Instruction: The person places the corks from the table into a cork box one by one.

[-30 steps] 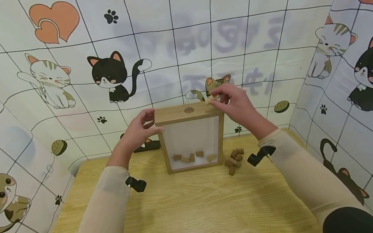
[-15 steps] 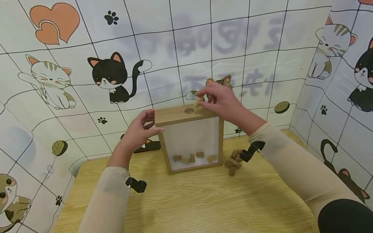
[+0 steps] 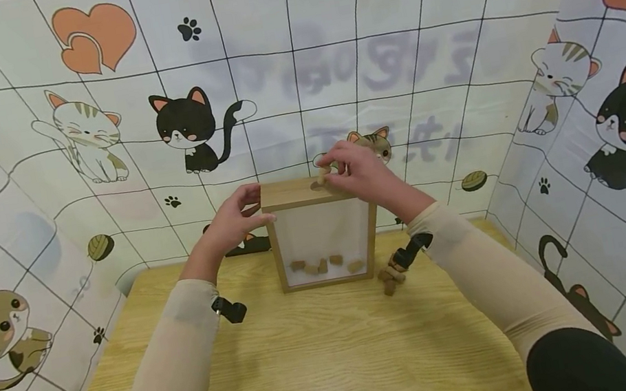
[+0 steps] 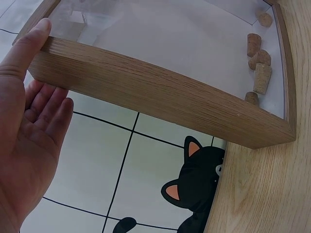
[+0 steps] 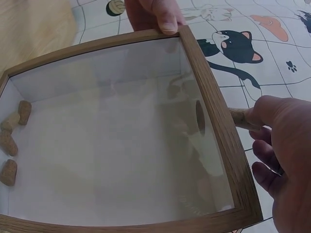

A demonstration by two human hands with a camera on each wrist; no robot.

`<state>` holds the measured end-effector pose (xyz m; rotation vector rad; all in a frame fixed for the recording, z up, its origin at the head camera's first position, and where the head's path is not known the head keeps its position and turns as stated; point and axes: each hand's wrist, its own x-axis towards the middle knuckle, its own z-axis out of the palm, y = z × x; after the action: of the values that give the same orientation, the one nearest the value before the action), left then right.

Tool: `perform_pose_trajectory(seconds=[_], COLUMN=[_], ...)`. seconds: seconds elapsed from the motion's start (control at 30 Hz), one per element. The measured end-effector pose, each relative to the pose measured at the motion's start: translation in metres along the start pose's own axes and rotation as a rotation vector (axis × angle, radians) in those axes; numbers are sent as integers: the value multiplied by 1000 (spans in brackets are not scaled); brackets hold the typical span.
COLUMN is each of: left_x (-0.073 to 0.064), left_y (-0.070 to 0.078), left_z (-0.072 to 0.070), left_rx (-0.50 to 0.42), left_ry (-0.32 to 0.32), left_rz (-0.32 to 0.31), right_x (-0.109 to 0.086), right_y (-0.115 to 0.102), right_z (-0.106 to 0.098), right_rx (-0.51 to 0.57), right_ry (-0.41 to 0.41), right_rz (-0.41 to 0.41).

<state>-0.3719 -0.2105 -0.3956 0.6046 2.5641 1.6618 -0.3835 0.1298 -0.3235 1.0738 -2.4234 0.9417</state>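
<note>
A wooden shadow box [image 3: 324, 242] with a clear front stands upright on the table, a round hole [image 3: 316, 186] in its top. Several corks [image 4: 262, 77] lie inside along its bottom. My left hand [image 3: 230, 223] holds the box's upper left corner, thumb on the front frame and fingers at the side and back. Over the top, my right hand [image 3: 356, 172] pinches a cork [image 5: 239, 118] between thumb and fingers. In the right wrist view, that cork's end is right at the top board, level with the hole.
A small pile of corks [image 3: 392, 277] lies on the table [image 3: 315, 349] by the box's lower right corner, partly hidden by the right wrist camera [image 3: 413, 250]. A cat-print cloth [image 3: 267, 78] hangs close behind the box and along both sides.
My right hand has moved left along the box top, carrying the cork from the right end to the hole. The left hand and the box have stayed put.
</note>
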Motion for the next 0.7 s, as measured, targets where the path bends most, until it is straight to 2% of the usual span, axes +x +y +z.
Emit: perform_pose_trajectory(seconds=[0.47, 0.7], left_x=[1, 1], left_y=[-2, -2], left_z=[1, 2], left_rx=[11, 4], left_ry=[6, 8], left_rz=[9, 12], right_x=[5, 4], right_y=[4, 3], right_z=[8, 8], right_rx=[-24, -26], right_ry=[-76, -107], right_rz=[-3, 23])
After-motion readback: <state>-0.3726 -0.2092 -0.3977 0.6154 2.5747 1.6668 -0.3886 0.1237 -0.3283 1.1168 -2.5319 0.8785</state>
